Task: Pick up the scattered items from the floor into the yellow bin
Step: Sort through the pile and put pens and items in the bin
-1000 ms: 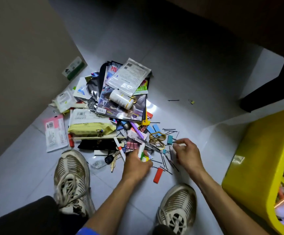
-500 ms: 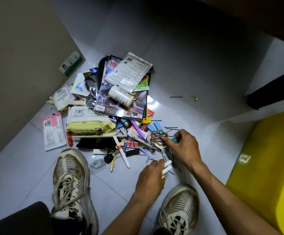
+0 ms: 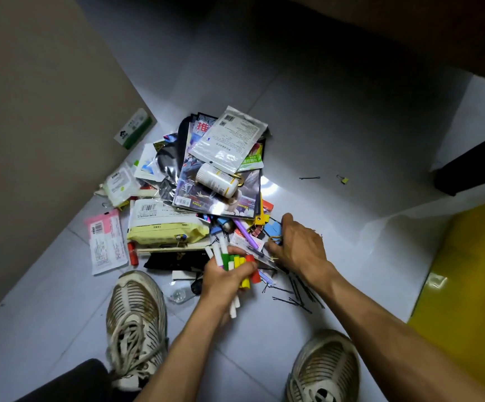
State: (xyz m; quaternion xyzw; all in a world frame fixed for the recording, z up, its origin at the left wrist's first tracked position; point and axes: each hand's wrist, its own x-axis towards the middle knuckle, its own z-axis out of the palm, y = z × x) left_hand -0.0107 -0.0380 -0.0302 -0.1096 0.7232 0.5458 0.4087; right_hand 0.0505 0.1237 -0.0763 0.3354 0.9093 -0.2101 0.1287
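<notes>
Fingers of the left hand (image 3: pixel 224 278) curl round a bundle of markers (image 3: pixel 237 264), whose coloured caps stick up past the knuckles and white barrels poke out below the palm. Right hand (image 3: pixel 300 248) reaches into the pile (image 3: pixel 206 184), fingers bent down among clips and a gold loop; whether they grip anything, I cannot tell. Off to the right stands the yellow bin (image 3: pixel 473 285), well apart from both hands. A magazine (image 3: pixel 218 195) tops the pile, a white bottle (image 3: pixel 216 181) lying on it. Black hairpins (image 3: pixel 296 294) lie scattered just below the right wrist. Two shoes (image 3: pixel 137 320) flank the arms.
</notes>
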